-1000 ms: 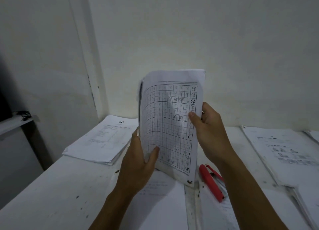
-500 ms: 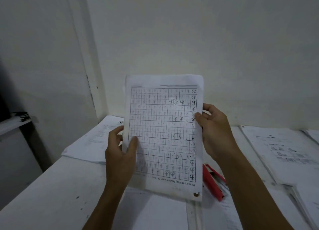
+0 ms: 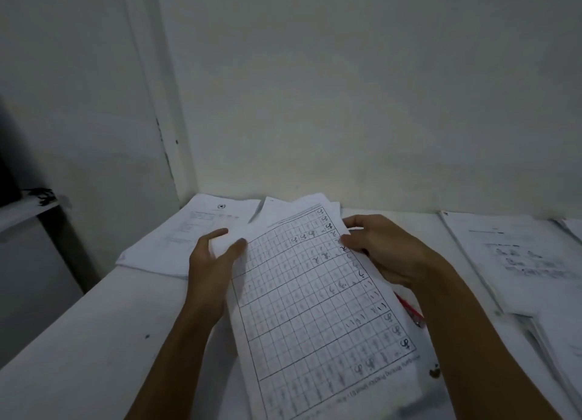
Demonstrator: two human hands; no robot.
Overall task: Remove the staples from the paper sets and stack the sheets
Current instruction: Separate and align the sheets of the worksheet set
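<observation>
The left hand [image 3: 211, 263] gripped the left edge of the paper set [image 3: 318, 306], thumb on top and fingers curled behind. The right hand [image 3: 382, 249] pinched its upper right edge, thumb on the gridded face. The set lay tilted between the hands, low over the table [image 3: 94, 341]. Under the right wrist a red tool [image 3: 409, 309] peeked out. Paper stacks lay beyond the left hand [image 3: 189, 233] and right of the right hand [image 3: 516, 255].

Dim, bluish, even light with only soft shadows. Motion blur smears the sheet [image 3: 318, 296] between both grips. Edges bow.
</observation>
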